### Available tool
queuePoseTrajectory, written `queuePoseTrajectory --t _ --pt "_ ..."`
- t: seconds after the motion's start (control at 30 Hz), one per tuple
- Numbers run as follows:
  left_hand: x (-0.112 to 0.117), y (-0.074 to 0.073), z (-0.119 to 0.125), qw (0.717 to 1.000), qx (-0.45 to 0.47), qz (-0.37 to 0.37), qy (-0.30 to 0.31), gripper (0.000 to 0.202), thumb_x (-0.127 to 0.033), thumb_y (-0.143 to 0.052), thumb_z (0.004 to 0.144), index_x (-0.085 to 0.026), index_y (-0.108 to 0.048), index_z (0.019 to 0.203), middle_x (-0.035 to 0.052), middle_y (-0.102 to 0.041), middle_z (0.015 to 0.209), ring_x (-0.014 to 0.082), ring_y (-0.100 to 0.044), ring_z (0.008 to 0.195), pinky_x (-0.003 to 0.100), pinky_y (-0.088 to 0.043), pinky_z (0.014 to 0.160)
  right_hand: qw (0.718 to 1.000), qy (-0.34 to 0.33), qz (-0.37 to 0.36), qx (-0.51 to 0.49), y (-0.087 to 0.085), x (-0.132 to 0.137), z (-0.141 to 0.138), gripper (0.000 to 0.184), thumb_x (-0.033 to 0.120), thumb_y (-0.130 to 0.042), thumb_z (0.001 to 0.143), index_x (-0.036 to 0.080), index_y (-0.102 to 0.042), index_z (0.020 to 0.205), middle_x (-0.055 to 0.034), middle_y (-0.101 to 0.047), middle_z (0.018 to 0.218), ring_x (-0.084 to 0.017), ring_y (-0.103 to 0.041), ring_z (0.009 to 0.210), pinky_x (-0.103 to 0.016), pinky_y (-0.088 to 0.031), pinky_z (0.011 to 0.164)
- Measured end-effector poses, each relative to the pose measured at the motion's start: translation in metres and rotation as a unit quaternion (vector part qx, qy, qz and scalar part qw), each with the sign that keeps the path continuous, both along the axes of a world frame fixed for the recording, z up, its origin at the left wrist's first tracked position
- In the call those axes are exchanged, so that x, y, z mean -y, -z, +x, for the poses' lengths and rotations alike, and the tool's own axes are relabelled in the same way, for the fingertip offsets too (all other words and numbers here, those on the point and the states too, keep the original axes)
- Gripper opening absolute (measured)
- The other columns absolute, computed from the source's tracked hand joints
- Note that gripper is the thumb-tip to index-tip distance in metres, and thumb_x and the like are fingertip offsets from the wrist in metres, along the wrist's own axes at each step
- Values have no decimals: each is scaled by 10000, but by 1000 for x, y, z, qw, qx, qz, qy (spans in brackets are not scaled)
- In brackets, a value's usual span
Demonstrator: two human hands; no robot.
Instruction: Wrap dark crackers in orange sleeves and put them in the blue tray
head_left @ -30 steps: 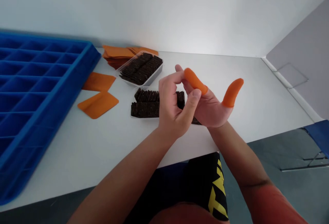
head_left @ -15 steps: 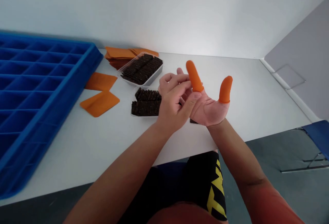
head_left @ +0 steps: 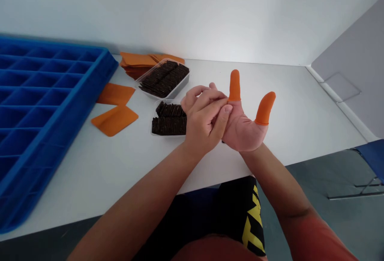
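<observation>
My right hand (head_left: 244, 133) is held palm up over the table with thumb and index finger stretched apart. One orange finger cot (head_left: 235, 86) covers its index finger and another orange finger cot (head_left: 265, 109) covers its thumb. My left hand (head_left: 202, 119) pinches at the lower rim of the index finger's cot, its thumb and fingertips closed there. Its fingers hide the other fingers of my right hand. Just left of my hands stands a clear plastic box of thin dark brown pieces (head_left: 169, 126), partly covered by my left hand.
Behind it is a second clear box of dark pieces (head_left: 165, 80), with a stack of orange packets (head_left: 135, 60) at the wall. Two flat orange packets (head_left: 115, 120) lie farther left. A large blue compartment tray (head_left: 57, 133) fills the table's left side. A blue chair (head_left: 373, 157) stands at right.
My right index finger has turned more upright. The left hand's fingertips have closed in at the base of its cot. The boxes and packets stay in place.
</observation>
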State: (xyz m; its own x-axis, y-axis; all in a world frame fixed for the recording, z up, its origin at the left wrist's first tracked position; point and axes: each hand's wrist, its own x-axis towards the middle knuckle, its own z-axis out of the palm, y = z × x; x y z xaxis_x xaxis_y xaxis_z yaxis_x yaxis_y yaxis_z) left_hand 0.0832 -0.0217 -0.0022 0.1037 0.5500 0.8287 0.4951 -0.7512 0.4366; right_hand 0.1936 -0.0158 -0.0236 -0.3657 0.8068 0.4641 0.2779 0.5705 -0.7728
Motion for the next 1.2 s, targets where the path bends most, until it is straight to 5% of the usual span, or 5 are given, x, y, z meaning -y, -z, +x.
queuePoseTrajectory --t 0.27,0.53,0.87,1.03,1.2 --pt "-2 6 4 999 -36 -29 -26 380 -406 -353 1073 -235 -685 1002 60 -729 1097 245 -614 1133 497 -464 988 994 55 60 78 2 -6 11 855 606 -338 970 422 217 1594 114 -194 1738 -208 -302 1572 -546 -41 1355" --pt "15 18 14 995 -61 -57 -57 481 -387 -465 1004 -181 -447 1438 192 -534 1525 339 -432 1459 531 -277 1182 985 168 24 34 -12 -16 24 798 741 118 925 369 199 1625 64 -104 1758 -245 -144 1635 -593 -167 1318" --pt "39 28 16 930 -266 -55 247 292 -244 -493 998 -186 -597 1265 129 -671 1324 243 -647 1152 385 -480 960 953 253 -49 -158 16 -63 69 790 747 -198 973 237 -518 1484 -137 -549 1505 -316 -577 1388 -617 -503 1057" --pt "34 27 18 899 -380 -120 184 208 -276 -514 1006 -154 -664 1083 103 -722 1083 267 -654 1007 405 -473 853 920 293 -120 -231 15 -64 76 738 802 -272 923 264 -666 1240 -112 -659 1354 -289 -663 1259 -529 -556 986" --pt "38 27 23 865 -454 -175 125 283 -290 -520 1017 -102 -626 1200 158 -666 1249 320 -590 1177 435 -467 959 915 280 -121 -263 4 -52 77 781 847 -232 893 310 -669 1253 -81 -713 1187 -246 -711 1031 -457 -583 830"
